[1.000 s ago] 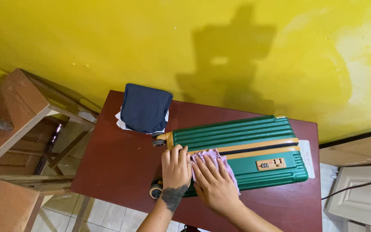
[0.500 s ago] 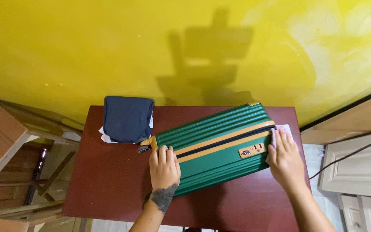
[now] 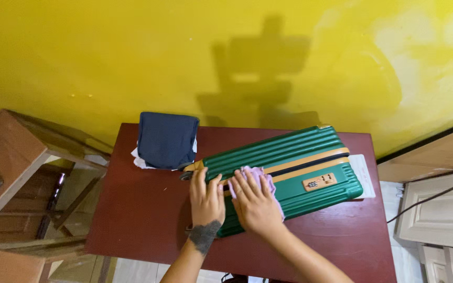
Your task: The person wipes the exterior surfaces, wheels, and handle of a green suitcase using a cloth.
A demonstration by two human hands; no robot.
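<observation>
Green suitcase (image 3: 294,167), closed, on red counter (image 3: 137,209). Left hand (image 3: 206,198) flat on it, fingers spread; right hand (image 3: 255,202) flat, fingers apart, pressing pink cloth (image 3: 262,181). Folded navy garment (image 3: 166,139) at ten o'clock.

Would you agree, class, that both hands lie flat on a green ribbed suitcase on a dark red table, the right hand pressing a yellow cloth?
Not quite. In the head view the cloth under the right hand is pale pink, not yellow. The rest holds: both hands, the left hand too, lie flat on the green ribbed suitcase on the dark red table.

Left hand (image 3: 206,202) and right hand (image 3: 255,204) lie flat, fingers spread, side by side.
</observation>
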